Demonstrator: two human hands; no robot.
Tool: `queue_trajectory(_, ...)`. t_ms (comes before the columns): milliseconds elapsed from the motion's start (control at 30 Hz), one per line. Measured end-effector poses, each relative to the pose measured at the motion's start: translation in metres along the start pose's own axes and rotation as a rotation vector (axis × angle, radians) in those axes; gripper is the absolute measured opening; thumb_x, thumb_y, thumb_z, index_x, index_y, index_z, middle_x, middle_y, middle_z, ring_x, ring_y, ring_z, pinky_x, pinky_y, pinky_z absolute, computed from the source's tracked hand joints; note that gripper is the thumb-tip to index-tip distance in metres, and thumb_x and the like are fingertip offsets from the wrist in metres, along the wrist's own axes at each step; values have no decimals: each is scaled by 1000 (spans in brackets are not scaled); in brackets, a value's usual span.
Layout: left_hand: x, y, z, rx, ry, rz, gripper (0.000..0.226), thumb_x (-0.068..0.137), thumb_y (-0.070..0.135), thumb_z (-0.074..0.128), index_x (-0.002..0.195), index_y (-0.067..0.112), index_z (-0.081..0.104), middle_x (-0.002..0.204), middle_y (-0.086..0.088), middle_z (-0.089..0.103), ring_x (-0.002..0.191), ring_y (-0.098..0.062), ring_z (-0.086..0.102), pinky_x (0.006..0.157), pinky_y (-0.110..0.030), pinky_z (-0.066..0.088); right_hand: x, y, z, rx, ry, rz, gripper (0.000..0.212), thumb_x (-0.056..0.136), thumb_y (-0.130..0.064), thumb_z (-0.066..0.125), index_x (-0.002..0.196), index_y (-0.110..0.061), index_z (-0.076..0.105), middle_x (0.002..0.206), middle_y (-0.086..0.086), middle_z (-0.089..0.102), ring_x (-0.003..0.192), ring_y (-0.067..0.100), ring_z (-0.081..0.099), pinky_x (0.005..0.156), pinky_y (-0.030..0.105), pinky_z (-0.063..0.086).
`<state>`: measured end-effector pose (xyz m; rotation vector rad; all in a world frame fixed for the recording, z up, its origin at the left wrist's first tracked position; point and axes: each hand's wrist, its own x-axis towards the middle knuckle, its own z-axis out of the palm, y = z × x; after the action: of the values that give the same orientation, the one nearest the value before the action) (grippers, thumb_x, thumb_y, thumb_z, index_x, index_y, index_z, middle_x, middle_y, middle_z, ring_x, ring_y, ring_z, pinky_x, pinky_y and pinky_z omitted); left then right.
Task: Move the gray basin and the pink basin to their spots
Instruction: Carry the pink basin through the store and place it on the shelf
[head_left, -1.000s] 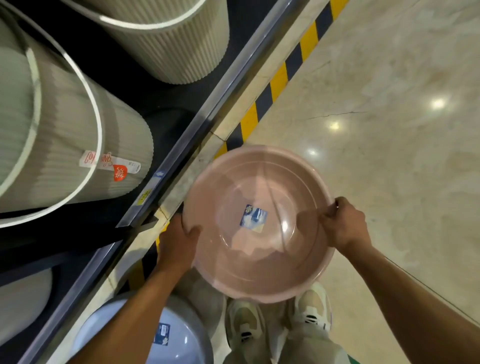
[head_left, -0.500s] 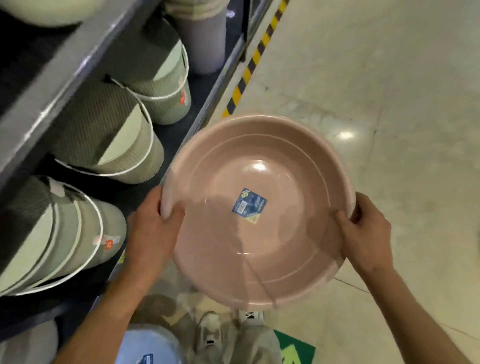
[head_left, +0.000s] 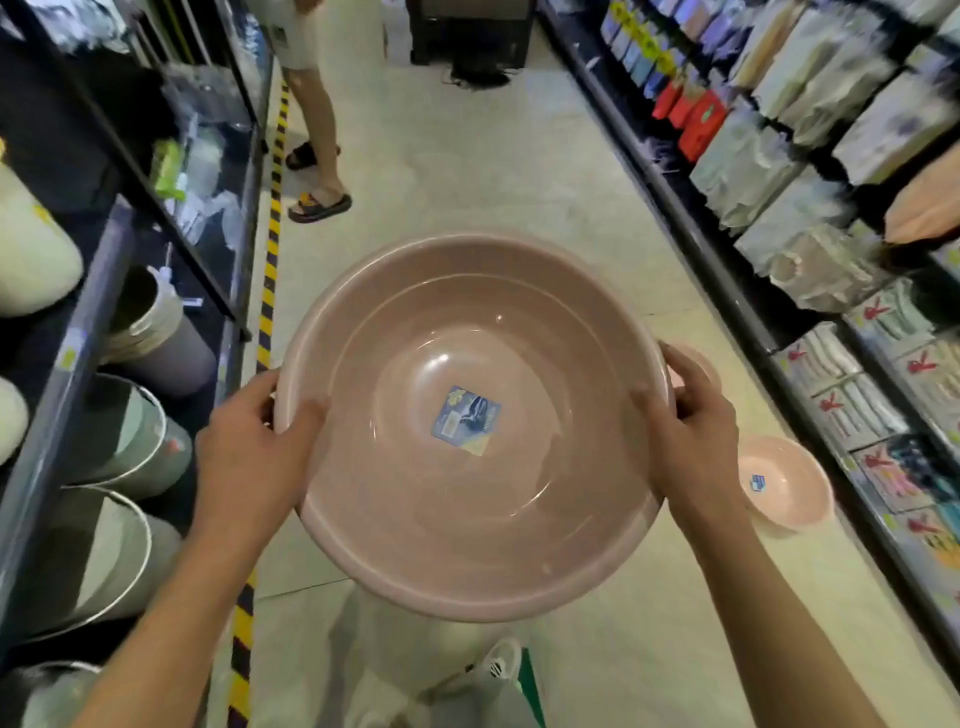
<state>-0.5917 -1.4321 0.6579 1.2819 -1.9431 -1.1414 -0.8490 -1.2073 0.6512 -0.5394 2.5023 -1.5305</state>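
A large round pink basin (head_left: 415, 493) with a blue label stuck inside fills the middle of the head view, held level above the aisle floor. My left hand (head_left: 249, 447) grips its left rim, thumb inside. My right hand (head_left: 685, 436) grips its right rim the same way. No gray basin shows in this view.
A smaller pink basin (head_left: 784, 483) lies on the floor by the right shelf, and another pink rim (head_left: 701, 364) peeks out behind my right hand. Ribbed bins (head_left: 119, 447) fill the left shelf behind a yellow-black floor stripe (head_left: 270, 280). A person's legs (head_left: 317, 135) stand ahead in the aisle.
The basin has risen and my view has lifted from the floor by the left shelf to the whole aisle ahead. Both hands have kept hold of the rim.
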Motion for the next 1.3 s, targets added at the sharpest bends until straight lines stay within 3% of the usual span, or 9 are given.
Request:
queue_trajectory(100,-5,67,42,-29,-92,71,14,84,35,64,87,47,66,75,18,72,66,-6,69,54,-30,52,8,0,-73,30,140,49,48,82,-35,63,129,-46,61,105,-6,75,90,18,72,83,48,59)
queue_trajectory(233,-19,136,110,-118,-233,150,24,78,43,60,89,65,63,84,27,71,75,-12,71,65,-39,58,12,19,-159,34,316,89,44,85,-34,63,127,-48,62,89,-30,70,77,1,68,69,39,61)
queue_trajectory(367,-32,182,183,-237,-358,192,43,82,30,67,97,70,62,88,36,70,75,1,71,67,-32,55,12,41,-231,26,440,117,43,84,-35,64,122,-54,59,94,-46,61,85,-12,62,64,26,55)
queue_trajectory(500,-40,214,255,-262,-511,233,42,83,22,70,97,62,68,91,22,74,77,-6,71,65,-30,55,8,70,-284,54,521,194,45,84,-26,67,123,-51,64,99,-39,65,87,-9,64,64,22,54)
queue_trajectory(667,-36,250,354,-259,-661,260,44,85,19,73,92,62,69,93,-7,73,81,-33,69,71,-49,59,11,113,-328,50,635,313,48,83,-22,65,127,-41,66,104,-19,73,83,0,68,69,32,59)
queue_trajectory(867,-14,296,476,-276,-855,283,48,83,18,75,92,64,69,80,-2,65,69,-24,64,61,-37,57,61,145,-373,5,717,449,55,82,-20,65,109,-68,59,98,-37,69,86,-3,68,69,29,57)
queue_trajectory(1033,6,344,563,-229,-985,269,51,82,21,71,89,71,64,79,19,70,65,2,65,54,-20,50,102,168,-393,-53,846,521,51,85,-19,65,132,-41,63,107,-15,74,83,1,69,68,32,59)
queue_trajectory(1133,11,364,612,-220,-1062,277,47,81,20,71,94,65,67,84,23,70,69,2,64,60,-25,52,119,187,-407,-42,911,580,53,84,-16,66,128,-44,64,103,-14,75,80,10,71,70,44,61)
queue_trajectory(1300,13,379,691,-209,-1141,273,51,83,16,72,94,65,68,93,15,71,78,-8,67,69,-32,59,161,227,-442,-59,888,648,56,83,-17,67,131,-45,62,104,-15,74,83,8,71,74,47,62)
